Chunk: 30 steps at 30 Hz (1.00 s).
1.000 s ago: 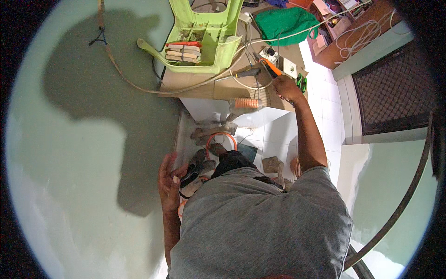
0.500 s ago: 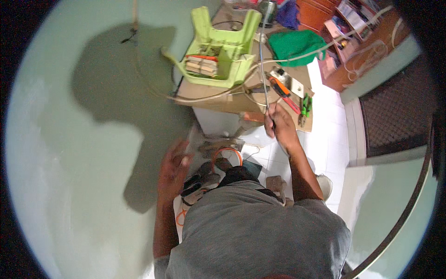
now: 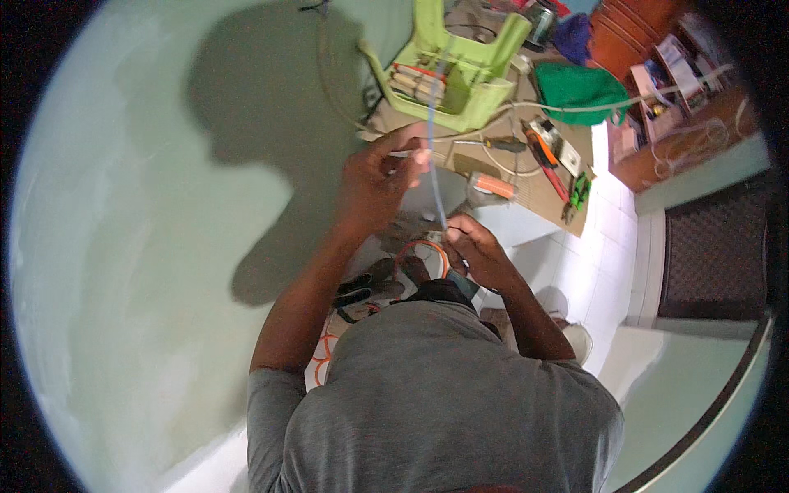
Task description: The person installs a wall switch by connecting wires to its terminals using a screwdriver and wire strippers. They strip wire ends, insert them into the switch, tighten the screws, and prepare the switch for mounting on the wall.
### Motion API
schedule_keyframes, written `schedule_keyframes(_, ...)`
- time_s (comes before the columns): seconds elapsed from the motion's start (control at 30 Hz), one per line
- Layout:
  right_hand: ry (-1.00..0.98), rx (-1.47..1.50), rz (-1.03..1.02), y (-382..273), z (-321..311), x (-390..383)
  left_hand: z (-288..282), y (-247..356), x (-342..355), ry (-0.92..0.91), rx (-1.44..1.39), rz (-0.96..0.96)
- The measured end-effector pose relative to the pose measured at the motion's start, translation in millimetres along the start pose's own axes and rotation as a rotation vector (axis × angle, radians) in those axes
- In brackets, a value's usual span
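Note:
My right hand [image 3: 475, 253] is closed in a pinch around a thin pale bluish cable [image 3: 436, 193] in front of my chest. From there the cable rises past my left hand toward a light green open box [image 3: 485, 99]. My left hand [image 3: 380, 179] is raised beside the cable, its thumb and forefinger curved but apart. The thumb tip lies against or just beside the cable; contact is hard to tell. Just beyond my hands, a screwdriver [image 3: 503, 145] and a cylinder with an orange label [image 3: 493, 187] rest at the cardboard-covered surface [image 3: 526, 191].
Green-handled pliers [image 3: 579, 197], an orange-and-black tool [image 3: 538, 149] and a white plate [image 3: 569, 156] lie at the right. A cream cable [image 3: 567, 108] crosses behind them, near a green cloth [image 3: 579, 92]. The pale green wall [image 3: 148, 271] borders my left; an orange cable loop [image 3: 444, 256] is below.
My left hand has risen and moved right to the thin cable. My right hand has come lower and toward the middle, still gripping it. The view has shifted, moving the table rightward and up.

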State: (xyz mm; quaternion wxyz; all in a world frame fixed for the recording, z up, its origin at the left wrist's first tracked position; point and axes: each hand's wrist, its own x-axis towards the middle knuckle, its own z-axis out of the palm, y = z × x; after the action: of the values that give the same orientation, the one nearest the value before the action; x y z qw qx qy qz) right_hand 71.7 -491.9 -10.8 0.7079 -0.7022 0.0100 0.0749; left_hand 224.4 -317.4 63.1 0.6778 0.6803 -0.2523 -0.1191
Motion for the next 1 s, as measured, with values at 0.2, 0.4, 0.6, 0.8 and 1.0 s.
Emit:
schedule_keyframes(0.2,-0.084,-0.162,-0.035,15,20,0,-6,-2,-8,0.064,0.103,0.02)
schedule_keyframes(0.4,-0.126,-0.307,-0.103,37,31,8,-12,-10,1,0.08,0.15,0.127)
schedule_keyframes(0.6,-0.015,-0.218,0.003,47,28,13,-13,-3,0,0.044,0.165,-0.129)
schedule_keyframes(0.8,0.554,-0.146,-0.207,23,-68,26,-29,-41,-17,-0.035,0.223,-0.093)
schedule_keyframes(1.0,0.652,-0.626,-0.081,58,-213,67,-27,-44,-36,-0.061,0.298,-0.216)
